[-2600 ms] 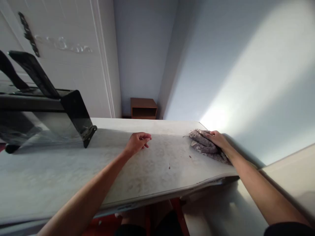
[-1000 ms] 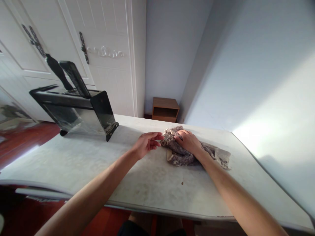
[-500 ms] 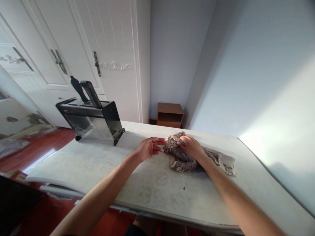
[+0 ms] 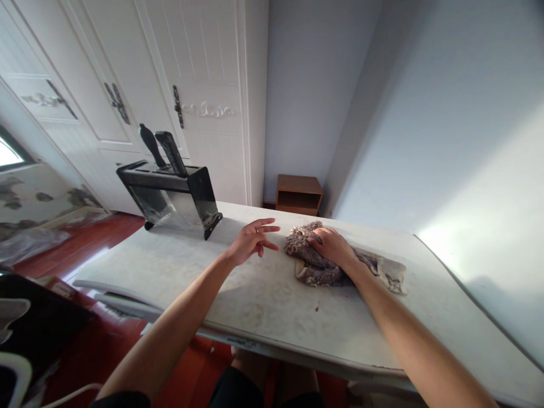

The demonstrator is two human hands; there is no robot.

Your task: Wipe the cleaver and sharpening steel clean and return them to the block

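A bunched, brown-grey patterned cloth [image 4: 317,263] lies crumpled on the white table [image 4: 263,300], with a flatter pale-edged end trailing right. My right hand [image 4: 334,246] is on top of it, fingers curled over the folds and the tips partly sunk in the pile. Left of the cloth and apart from it, my left hand [image 4: 250,241] hovers over the tabletop, empty, its fingers spread. Farther left stands a black knife block [image 4: 170,195] with clear sides; two dark-handled knives [image 4: 170,153] stick up from it.
White wardrobe doors [image 4: 204,51] rise behind the table. A small brown cabinet [image 4: 300,184] stands past the far edge, and a pale wall [image 4: 446,113] borders the right. A small dark speck [image 4: 317,306] lies in front of the cloth.
My left hand has drawn left, away from the cloth, and its fingers have spread. The right hand stays on the cloth. The view has turned slightly left.
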